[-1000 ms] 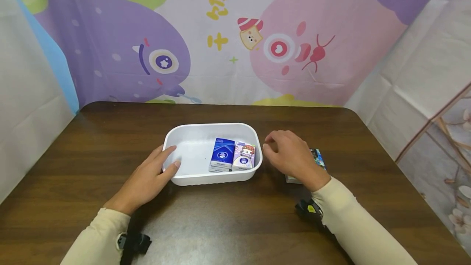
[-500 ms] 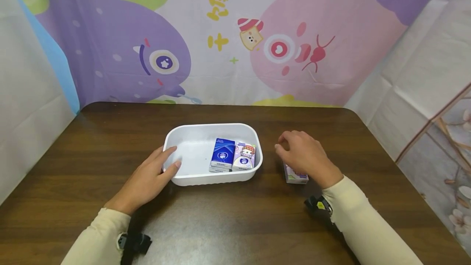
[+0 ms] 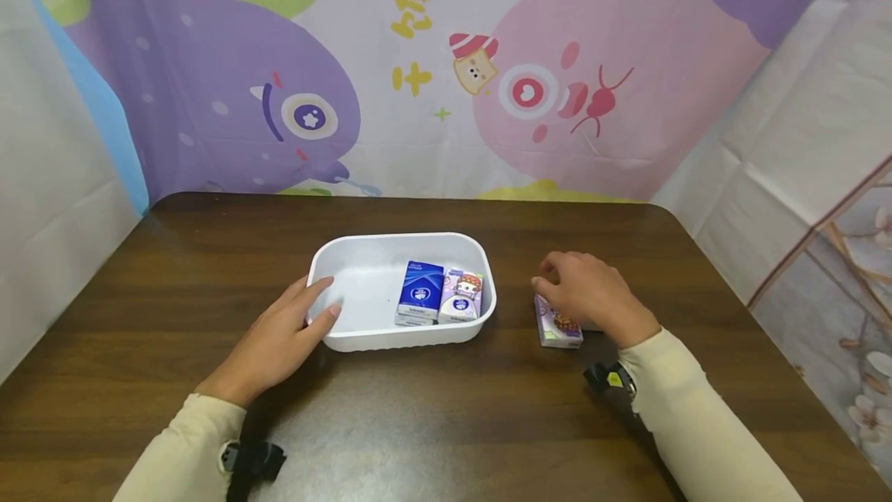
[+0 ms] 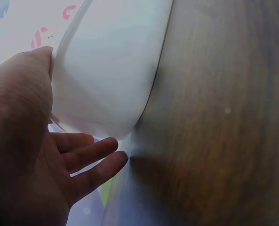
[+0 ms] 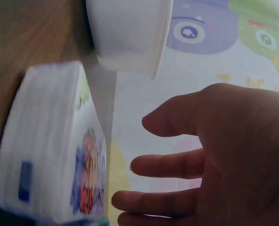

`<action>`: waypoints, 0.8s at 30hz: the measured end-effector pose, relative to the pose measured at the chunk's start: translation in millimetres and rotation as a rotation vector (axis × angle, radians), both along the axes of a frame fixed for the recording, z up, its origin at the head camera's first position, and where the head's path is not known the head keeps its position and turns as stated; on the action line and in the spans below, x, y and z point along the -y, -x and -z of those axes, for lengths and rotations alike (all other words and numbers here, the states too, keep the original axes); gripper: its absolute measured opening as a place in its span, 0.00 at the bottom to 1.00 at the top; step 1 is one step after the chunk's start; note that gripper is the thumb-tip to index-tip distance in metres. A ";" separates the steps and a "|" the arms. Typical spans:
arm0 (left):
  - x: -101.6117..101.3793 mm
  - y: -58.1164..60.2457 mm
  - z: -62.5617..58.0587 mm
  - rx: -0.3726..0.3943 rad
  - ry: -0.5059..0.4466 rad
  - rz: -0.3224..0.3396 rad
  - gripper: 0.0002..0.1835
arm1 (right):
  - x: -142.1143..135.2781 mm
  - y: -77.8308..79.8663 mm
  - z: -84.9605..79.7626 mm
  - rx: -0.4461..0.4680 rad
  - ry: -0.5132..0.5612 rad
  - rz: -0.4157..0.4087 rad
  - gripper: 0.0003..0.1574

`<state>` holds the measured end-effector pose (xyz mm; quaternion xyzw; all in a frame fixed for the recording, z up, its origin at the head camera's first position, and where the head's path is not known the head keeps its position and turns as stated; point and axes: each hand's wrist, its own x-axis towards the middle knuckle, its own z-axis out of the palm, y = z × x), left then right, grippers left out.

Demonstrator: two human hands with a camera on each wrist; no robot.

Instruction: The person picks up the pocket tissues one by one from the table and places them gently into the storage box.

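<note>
My left hand (image 3: 282, 335) rests on the left end of a white plastic tray (image 3: 362, 341). Its thumb and index finger reach over the rim, while the other fingers (image 4: 101, 172) stretch along the outside, straight and spread. Inside the tray, at its right end, a blue tissue pack (image 3: 421, 289) lies beside a cartoon-printed tissue pack (image 3: 461, 297). Over on the right, my right hand (image 3: 588, 293) hovers above a purple cartoon tissue pack (image 3: 557, 329) and partly hides it. In the right wrist view its fingers are spread apart from the pack, with nothing between them.
Part of another pack (image 3: 591, 325) shows beneath my right hand. Everything stands on a dark wood table (image 3: 418, 424). A printed cartoon cloth (image 3: 418, 146) hangs along the table's back edge, and pale cloth (image 3: 787, 130) closes off the right side.
My right hand has moved right, away from the tray and over the packs, uncovering the purple one's near end. The left hand and the tray have stayed put.
</note>
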<state>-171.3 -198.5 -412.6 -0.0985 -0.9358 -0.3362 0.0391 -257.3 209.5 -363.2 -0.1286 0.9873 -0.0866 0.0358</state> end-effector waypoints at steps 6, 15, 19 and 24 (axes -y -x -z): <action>0.9 -0.5 -0.1 -0.007 0.007 0.002 0.34 | -9.6 3.2 -1.7 -0.003 -0.028 0.046 0.28; 1.8 -1.6 -0.2 -0.005 0.013 0.003 0.35 | -20.6 6.6 1.4 0.026 -0.076 0.104 0.33; 2.0 -1.6 0.2 -0.008 0.012 0.003 0.34 | -24.5 7.3 0.9 0.035 -0.095 0.107 0.34; 1.7 -1.2 -0.2 -0.001 0.005 0.002 0.33 | -29.3 7.4 -0.8 0.042 -0.172 0.096 0.35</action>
